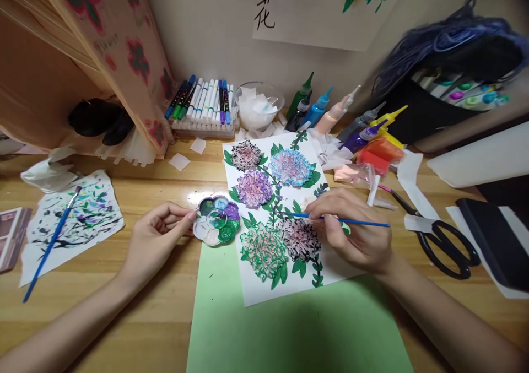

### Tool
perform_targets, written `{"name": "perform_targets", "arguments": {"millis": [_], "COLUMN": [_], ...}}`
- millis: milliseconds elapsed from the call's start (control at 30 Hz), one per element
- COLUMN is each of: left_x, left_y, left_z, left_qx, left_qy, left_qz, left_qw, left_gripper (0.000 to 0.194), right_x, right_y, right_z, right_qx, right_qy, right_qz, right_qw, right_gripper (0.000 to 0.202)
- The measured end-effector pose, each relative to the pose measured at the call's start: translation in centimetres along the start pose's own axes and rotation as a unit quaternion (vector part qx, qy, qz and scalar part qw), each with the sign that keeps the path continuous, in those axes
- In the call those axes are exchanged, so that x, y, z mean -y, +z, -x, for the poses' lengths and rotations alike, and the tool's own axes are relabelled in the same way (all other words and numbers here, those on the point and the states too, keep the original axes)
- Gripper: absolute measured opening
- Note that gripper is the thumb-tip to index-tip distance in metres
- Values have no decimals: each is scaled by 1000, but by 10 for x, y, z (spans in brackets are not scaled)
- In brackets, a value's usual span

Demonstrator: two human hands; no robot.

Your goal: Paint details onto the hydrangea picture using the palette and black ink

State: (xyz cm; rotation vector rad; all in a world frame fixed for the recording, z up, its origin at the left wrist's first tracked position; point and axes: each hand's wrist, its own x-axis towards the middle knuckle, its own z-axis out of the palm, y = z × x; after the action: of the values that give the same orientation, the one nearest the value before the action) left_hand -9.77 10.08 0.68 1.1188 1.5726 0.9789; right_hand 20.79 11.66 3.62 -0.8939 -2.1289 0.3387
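Note:
My left hand (159, 238) pinches the edge of a flower-shaped paint palette (217, 220) that holds green, purple and white paint. In my right hand (355, 230) is a thin blue paintbrush (367, 223), its tip pointing left over the painted stems. Under the brush lies a white sheet (260, 293) with several raised, ruffled flowers, among them a green-edged one (264, 250), a purple one (254, 189) and a blue-edged one (291, 167). Green leaves surround them. My right fingers hide part of the sheet's right side.
A green sheet (289, 334) lies beneath the artwork. Black scissors (448, 249) and paint bottles (318, 108) are at the right and back. Markers (206, 100) and a glass bowl (258, 108) stand behind. On the left, a second brush (52, 246) rests on stained paper (95, 213).

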Motion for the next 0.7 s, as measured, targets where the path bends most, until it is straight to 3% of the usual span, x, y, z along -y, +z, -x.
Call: {"name": "perform_targets", "arguments": {"millis": [400, 567, 700], "left_x": [-1, -1, -2], "left_y": [1, 1, 1], "left_z": [0, 0, 0], "left_qx": [-4, -2, -1], "left_qy": [0, 9, 9], "left_qz": [-6, -11, -16], "left_qw": [1000, 1000, 1000], "left_gripper": [24, 25, 26], "right_x": [1, 3, 5], "right_y": [-1, -2, -3], "right_z": [0, -1, -2], "right_qx": [16, -9, 15], "right_qy": [2, 9, -1], "right_qz": [-4, -4, 8], "right_qw": [1000, 1000, 1000], "right_gripper": [18, 18, 18]}}
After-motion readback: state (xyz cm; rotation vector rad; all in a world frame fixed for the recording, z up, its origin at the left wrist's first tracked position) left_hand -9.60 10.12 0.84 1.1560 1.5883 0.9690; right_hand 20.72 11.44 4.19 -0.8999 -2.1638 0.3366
